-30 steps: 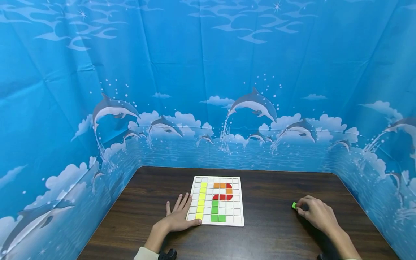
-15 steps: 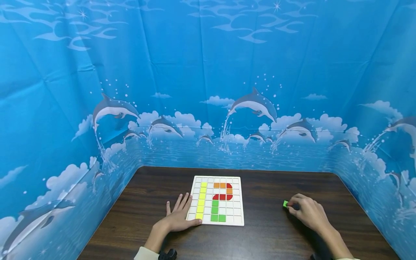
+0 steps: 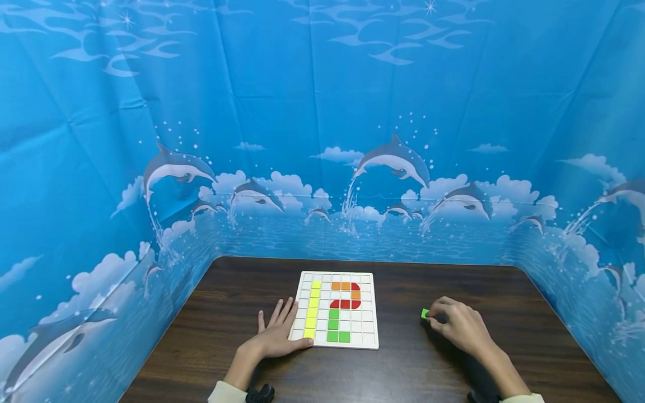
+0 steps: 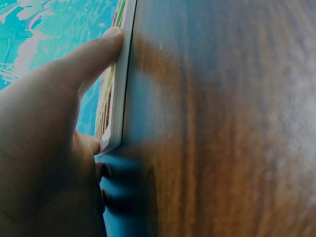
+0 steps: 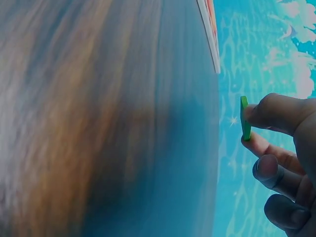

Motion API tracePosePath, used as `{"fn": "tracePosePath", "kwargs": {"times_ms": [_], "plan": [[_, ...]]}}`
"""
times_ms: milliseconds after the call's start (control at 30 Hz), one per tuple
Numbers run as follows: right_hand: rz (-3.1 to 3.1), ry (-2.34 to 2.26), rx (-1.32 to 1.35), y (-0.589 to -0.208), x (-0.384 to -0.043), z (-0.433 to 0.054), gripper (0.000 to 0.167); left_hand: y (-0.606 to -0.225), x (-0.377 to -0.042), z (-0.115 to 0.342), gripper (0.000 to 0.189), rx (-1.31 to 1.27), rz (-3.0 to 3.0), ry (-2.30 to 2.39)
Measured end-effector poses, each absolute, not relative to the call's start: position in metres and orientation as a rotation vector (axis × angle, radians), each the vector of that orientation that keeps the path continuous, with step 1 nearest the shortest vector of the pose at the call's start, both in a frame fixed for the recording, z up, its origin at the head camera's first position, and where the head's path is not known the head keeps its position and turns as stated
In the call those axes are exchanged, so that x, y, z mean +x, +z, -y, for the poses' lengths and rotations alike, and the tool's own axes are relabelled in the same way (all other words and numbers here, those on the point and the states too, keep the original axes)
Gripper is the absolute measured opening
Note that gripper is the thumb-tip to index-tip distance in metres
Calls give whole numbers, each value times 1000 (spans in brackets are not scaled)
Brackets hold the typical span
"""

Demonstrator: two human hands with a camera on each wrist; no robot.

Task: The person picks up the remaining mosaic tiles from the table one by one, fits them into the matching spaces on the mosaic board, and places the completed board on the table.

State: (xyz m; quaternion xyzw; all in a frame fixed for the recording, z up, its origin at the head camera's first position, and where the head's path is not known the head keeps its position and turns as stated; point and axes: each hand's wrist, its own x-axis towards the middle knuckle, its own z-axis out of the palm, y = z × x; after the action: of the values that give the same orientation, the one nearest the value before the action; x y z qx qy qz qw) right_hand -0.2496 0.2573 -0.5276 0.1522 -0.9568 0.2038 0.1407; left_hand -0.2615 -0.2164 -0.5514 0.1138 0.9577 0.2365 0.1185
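Observation:
A white gridded board (image 3: 363, 322) lies on the dark wooden table. Yellow tiles (image 3: 311, 313) form a column on its left; orange tiles (image 3: 344, 286), red tiles (image 3: 345, 304) and green tiles (image 3: 333, 324) make a figure like a 2 beside it. My left hand (image 3: 276, 338) rests at the board's lower left corner, fingers spread and straight, the thumb on its near edge. To the right of the board, my right hand (image 3: 461, 326) pinches a small green tile (image 5: 245, 118) between thumb and forefinger. In the right wrist view that tile shows edge-on, the other fingers loosely bent.
The brown wood-grain table (image 3: 403, 369) has rounded far corners. A blue curtain (image 3: 322, 140) printed with dolphins and waves stands around its back and sides. A dark wrist strap (image 3: 260, 393) sits on the left wrist.
My right hand has moved left toward the board, carrying the green tile with it. The left hand and the board have stayed in place.

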Motion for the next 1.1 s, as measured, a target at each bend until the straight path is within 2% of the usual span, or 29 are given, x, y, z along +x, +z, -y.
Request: {"fn": "tracePosePath", "kwargs": {"times_ms": [333, 767, 1100], "plan": [[2721, 601, 521, -521, -248, -239, 11, -564, -267, 220, 124, 332, -2818, 652], [2707, 546, 636, -521, -248, -213, 11, -551, -262, 215, 121, 287, -2804, 617], [2658, 582, 704, -523, -248, -197, 11, -566, -268, 219, 126, 303, -2825, 620]]}}
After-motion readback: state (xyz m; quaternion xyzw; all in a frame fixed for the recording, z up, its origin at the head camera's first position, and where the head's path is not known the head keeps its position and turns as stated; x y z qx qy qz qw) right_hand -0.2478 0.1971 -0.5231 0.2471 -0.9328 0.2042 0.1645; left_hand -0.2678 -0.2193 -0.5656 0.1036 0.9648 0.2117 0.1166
